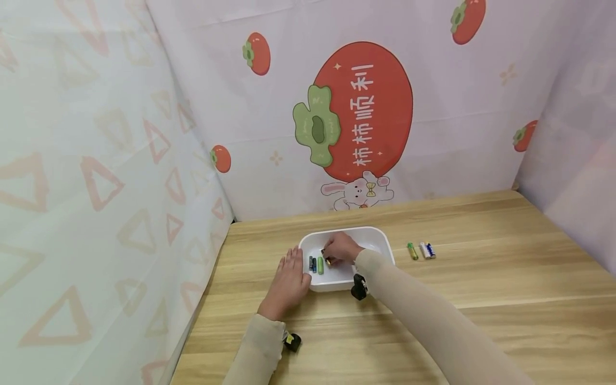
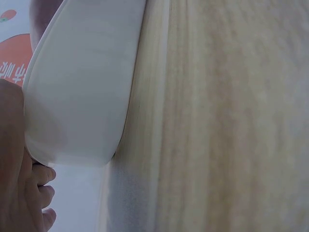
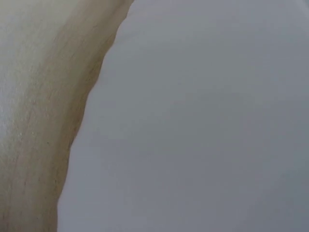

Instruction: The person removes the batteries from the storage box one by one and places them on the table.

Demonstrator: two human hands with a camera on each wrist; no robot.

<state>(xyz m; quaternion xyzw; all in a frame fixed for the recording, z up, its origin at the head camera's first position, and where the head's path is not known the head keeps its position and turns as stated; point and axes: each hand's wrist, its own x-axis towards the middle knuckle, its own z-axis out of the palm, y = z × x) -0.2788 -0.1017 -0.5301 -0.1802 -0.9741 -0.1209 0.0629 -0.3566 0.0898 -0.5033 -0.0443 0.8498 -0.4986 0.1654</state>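
Observation:
A white tray [image 1: 370, 238] stands on the wooden table. Inside it, near its left end, two dark batteries [image 1: 314, 266] and a light green battery [image 1: 320, 266] lie side by side. My right hand [image 1: 340, 247] reaches into the tray and pinches a dark battery with a gold end [image 1: 329, 262], partly hidden by the fingers. Along the tray's left side, my left hand [image 1: 290, 278] rests with fingers straight and the thumb by the front corner. The left wrist view has the tray wall [image 2: 87, 87] close up beside that hand's fingers [image 2: 44, 195].
Right of the tray, a green battery [image 1: 412, 251], a white battery [image 1: 425, 251] and a blue battery [image 1: 431, 251] lie on the table [image 1: 481, 267]. A printed cloth [image 1: 279, 187] hangs behind. Mostly a plain white surface [image 3: 193, 121] fills the right wrist view.

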